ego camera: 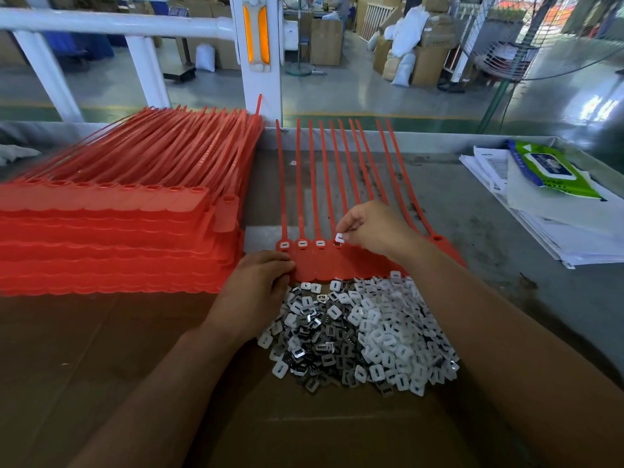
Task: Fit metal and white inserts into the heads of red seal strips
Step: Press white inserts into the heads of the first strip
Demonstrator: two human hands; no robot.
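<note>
Insert pile, left hand gripping strip edge, right hand pinching white insert.

I look onto a factory packing floor: my bench carries stacked red seal strips and heaped inserts; beyond the white railing stand cardboard boxes, sacks and line-painted concrete floor.

Seal strips, centre: red; three heads show white centres. White insert: plain white. Stack, 9 o'clock: same red. Insert pile, 6 o'clock: white mixed with silver-grey. Cardboard: brown. Wipes pack, 2 o'clock: green, blue label.
</note>
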